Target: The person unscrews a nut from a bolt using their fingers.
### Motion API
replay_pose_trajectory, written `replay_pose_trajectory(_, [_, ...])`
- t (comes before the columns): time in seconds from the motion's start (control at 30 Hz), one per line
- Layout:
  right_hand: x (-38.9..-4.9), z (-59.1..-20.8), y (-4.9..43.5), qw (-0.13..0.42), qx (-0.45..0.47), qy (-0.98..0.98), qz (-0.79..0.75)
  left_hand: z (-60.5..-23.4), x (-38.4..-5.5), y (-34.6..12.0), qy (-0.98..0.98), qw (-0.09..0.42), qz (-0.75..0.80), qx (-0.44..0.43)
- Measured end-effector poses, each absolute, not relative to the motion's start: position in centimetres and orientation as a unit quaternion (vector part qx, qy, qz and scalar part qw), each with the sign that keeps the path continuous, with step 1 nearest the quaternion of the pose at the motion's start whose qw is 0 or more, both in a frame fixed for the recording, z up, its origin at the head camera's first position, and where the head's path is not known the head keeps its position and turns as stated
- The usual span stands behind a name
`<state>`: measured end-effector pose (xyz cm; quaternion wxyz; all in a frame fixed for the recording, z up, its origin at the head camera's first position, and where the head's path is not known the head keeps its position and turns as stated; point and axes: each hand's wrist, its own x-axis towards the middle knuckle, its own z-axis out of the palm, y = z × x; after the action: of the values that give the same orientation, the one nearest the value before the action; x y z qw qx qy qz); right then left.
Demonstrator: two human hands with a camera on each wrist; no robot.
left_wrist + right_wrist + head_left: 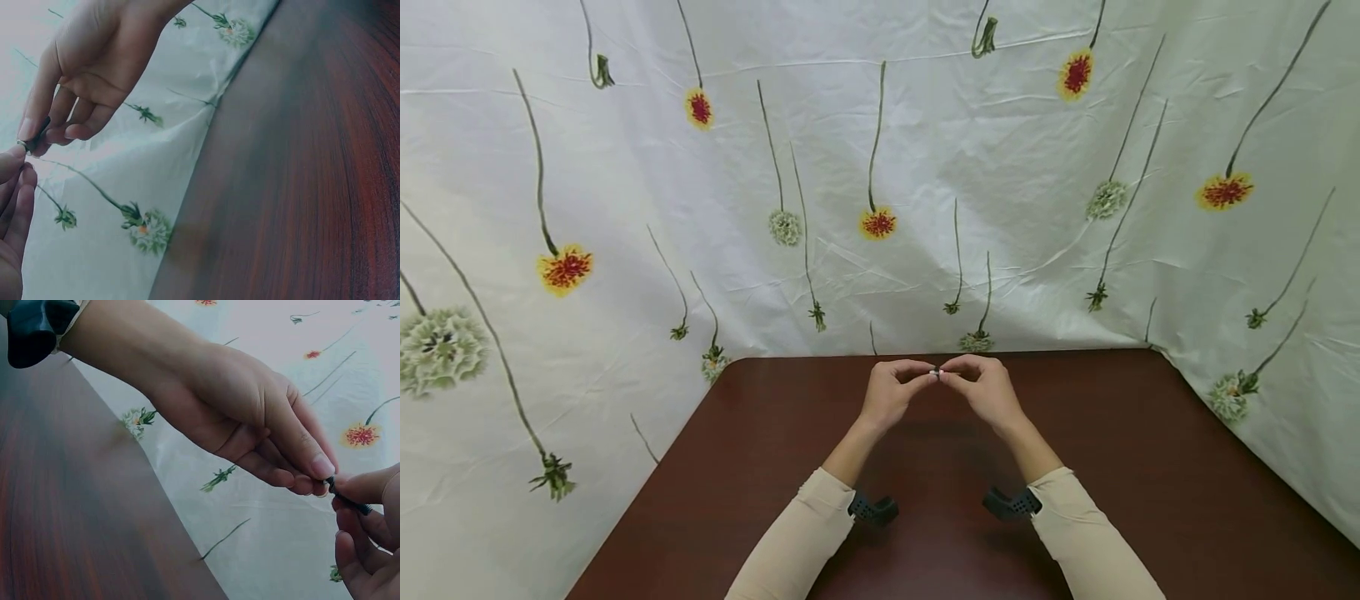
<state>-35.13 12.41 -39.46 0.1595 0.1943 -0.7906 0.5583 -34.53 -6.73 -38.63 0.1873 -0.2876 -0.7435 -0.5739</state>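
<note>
Both hands meet above the far part of the table. A small dark bolt (357,505) with a threaded end lies between them. My right hand (992,396) pinches it between thumb and fingers, and its threaded end sticks out past them in the right wrist view. Opposite, my left hand (887,396) pinches a tiny dark piece (329,480) at the bolt's other end with thumb and forefinger. Fingertips cover most of that piece, so its kind cannot be told. In the left wrist view the bolt's dark shaft (44,127) shows beside the right thumb.
A dark red-brown wooden table (940,533) spreads below the arms. Behind and beside it hangs a pale cloth (1030,167) printed with flowers. Each wrist wears a dark strap, such as the left wrist's strap (872,509), over a cream sleeve (805,533).
</note>
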Motion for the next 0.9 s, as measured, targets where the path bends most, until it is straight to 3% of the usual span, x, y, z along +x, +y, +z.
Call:
replay_pose_trajectory(0.57, [-35.4, -40.0, 12.4, 0.117, 0.185, -0.781, 0.585, -38.7, -34.7, -6.6, -0.741, 0.194, -0.572, -0.293])
replay_pose_trajectory(0.7, [-35.4, -40.1, 12.4, 0.129, 0.183, -0.789, 0.573, -40.0, -36.1, -6.6, -0.748, 0.192, -0.569, -0.282])
replay_pose_trajectory(0.9, [-35.6, -40.5, 12.2, 0.099, 0.162, -0.781, 0.595, -41.5, -37.8, -6.8, -0.738, 0.190, -0.582, -0.283])
